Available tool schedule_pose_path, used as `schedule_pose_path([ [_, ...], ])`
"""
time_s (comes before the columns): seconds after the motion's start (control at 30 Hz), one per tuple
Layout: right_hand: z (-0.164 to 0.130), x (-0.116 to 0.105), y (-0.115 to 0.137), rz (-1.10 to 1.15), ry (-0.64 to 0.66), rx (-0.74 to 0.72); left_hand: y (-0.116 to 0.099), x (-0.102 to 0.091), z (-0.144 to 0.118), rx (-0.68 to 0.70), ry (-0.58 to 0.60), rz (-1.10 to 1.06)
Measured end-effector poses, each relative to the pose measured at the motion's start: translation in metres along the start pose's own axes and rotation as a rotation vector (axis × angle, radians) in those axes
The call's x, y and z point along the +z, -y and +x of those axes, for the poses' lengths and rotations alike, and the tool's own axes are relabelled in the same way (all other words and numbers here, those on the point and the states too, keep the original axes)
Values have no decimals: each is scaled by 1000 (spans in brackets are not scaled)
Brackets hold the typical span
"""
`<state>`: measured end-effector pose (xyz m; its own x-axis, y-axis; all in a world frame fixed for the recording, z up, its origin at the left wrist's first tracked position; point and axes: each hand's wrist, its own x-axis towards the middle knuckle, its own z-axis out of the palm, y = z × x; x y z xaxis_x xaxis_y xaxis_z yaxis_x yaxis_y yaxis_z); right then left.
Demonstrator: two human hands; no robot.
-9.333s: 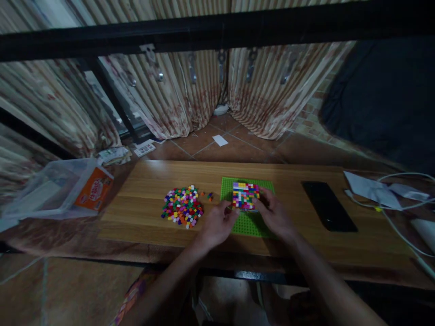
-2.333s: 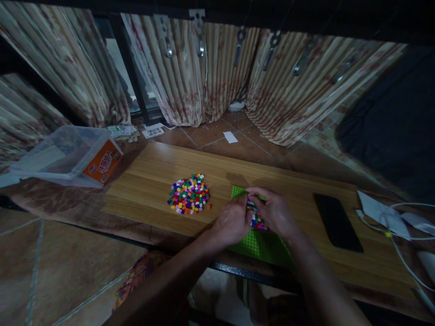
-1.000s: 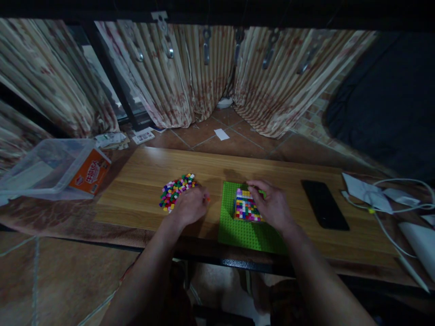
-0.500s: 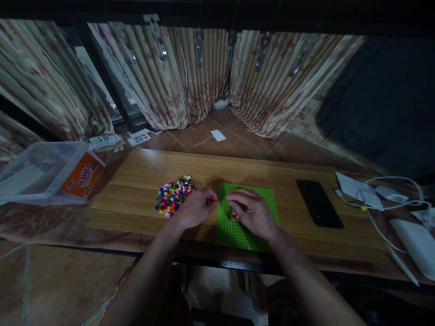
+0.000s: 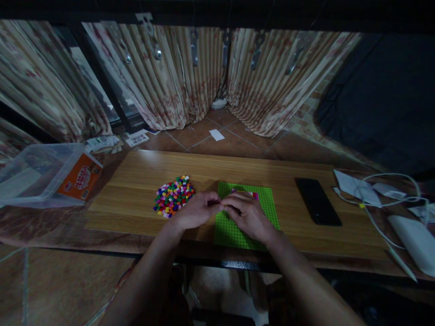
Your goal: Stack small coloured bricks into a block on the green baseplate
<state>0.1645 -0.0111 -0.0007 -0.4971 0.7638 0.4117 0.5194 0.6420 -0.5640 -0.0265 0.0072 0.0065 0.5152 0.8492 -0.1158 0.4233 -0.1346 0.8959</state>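
Observation:
My left hand reaches to the left edge of a green studded baseplate, its thumb and forefinger pinched on a tiny orange brick. My right hand is over the baseplate, and its closed fingertips meet the left ones at that same brick. Behind the right knuckles, a short row of pink, white and red bricks shows on the plate; my right hand hides the rest. Left of my left hand lies a loose heap of small multicoloured bricks.
The wooden board carries a black phone on the right. A clear plastic box with an orange label stands at the left. White cables, papers and a white device lie at the far right.
My right hand has moved from the bricks on the plate towards the left, and its fingertips now meet my left hand's at the orange brick. The bricks behind it have come into view.

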Motion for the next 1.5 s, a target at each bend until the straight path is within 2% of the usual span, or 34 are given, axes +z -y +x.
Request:
schedule_pose_path([
  [0.53, -1, -2, 0, 26, 11, 18, 0, 0, 1, 17, 20, -54],
  [0.8, 0, -9, 3, 77, 6, 96, -5, 2, 1, 2, 11, -50],
  [1.07, -3, -26, -18, 6, -175, 344, 3, 16, 7, -36, -138, 19],
  [1.23, 0, -20, -27, -5, -180, 320, -2, 27, 9, -98, -112, 103],
  [1.5, 6, -16, -27, -6, -137, 341, -15, 35, 8, -47, -113, 86],
])
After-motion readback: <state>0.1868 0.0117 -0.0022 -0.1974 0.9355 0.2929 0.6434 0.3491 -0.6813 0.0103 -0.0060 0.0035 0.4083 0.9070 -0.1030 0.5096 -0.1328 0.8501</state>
